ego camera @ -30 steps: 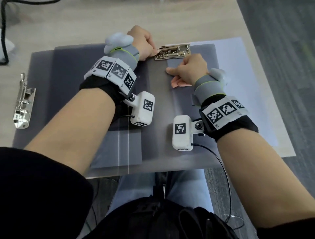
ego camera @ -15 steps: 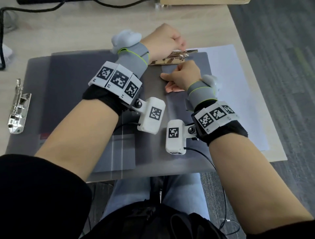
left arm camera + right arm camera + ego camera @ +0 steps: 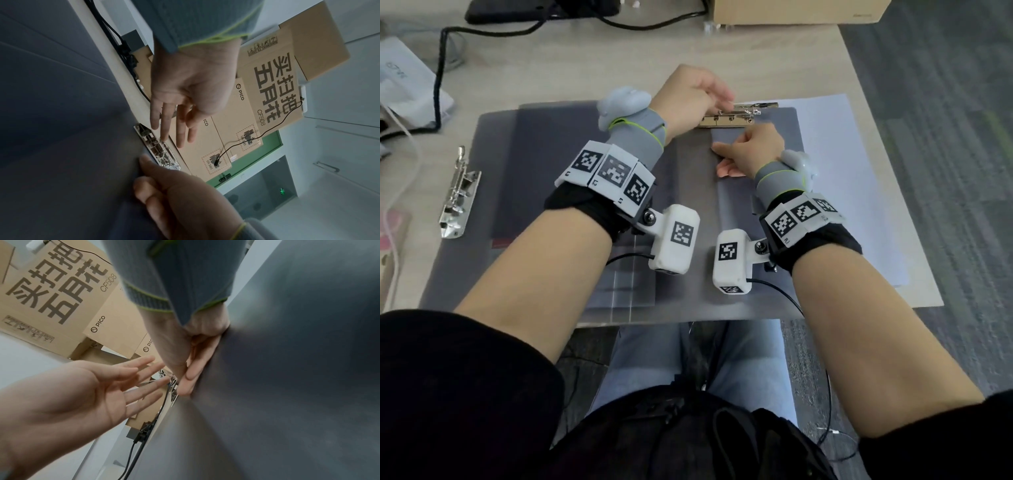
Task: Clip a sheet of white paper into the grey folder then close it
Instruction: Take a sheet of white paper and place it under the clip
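Observation:
The grey folder (image 3: 551, 154) lies open on the desk, with a metal clip (image 3: 726, 120) at its far middle edge. A white paper sheet (image 3: 835, 154) lies under the folder's right half and sticks out to the right. My left hand (image 3: 695, 92) hovers over the clip, its fingers straight. In the left wrist view the fingertips (image 3: 164, 139) touch the clip (image 3: 158, 149). My right hand (image 3: 750, 150) rests on the folder just below the clip, fingers curled, thumb pointing left and pressing the grey surface (image 3: 287, 369). It holds nothing.
A second loose metal clip (image 3: 457, 195) lies on the desk left of the folder. Black cables (image 3: 438, 68) and a white packet (image 3: 400, 78) sit at the far left. A cardboard box (image 3: 791, 10) stands behind. The desk's right edge (image 3: 914, 219) is close to the paper.
My left hand was a fist at the clip's left end. It has moved right over the clip and straightened its fingers. The clip looks flatter. The right hand has stayed put.

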`<state>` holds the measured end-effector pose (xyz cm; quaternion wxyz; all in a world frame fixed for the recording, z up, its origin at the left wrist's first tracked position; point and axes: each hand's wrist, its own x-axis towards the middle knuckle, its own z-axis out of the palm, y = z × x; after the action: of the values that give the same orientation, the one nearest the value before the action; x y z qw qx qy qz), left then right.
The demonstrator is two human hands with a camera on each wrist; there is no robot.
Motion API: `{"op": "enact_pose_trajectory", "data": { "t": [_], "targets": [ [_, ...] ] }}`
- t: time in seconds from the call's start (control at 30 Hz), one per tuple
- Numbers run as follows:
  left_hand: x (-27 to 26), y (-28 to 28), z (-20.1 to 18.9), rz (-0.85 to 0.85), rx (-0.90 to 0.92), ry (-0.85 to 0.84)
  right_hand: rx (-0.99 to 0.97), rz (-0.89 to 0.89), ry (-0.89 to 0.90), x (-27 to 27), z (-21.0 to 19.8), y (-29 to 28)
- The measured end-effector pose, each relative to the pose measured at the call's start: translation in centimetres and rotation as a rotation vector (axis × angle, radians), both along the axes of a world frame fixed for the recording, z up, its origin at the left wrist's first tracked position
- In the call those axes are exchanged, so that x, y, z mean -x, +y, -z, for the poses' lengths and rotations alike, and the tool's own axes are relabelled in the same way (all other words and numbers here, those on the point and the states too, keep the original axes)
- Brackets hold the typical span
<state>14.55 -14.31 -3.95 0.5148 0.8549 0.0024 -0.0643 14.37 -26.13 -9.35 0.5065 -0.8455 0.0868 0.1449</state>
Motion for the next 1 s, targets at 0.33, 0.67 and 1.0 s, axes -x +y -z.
{"op": "enact_pose_trajectory", "data": {
  "t": [0.33,0.67,1.0],
  "targets": [
    [6.5,-1.0,2.3,-0.021,-0.160,-0.015,-0.090,0.162,-0.165,6.7,-2.1,-5.1],
    [11.4,-5.5,4.3,0.126,-0.234,0.020,0.695,0.251,-0.002,13.3,-1.5,-12.5],
    [11.8,-5.2,5.2,0.108,-0.214,-0.032,0.698,0.238,-0.136,14.9,-1.1,-13.1]
  ]
}}
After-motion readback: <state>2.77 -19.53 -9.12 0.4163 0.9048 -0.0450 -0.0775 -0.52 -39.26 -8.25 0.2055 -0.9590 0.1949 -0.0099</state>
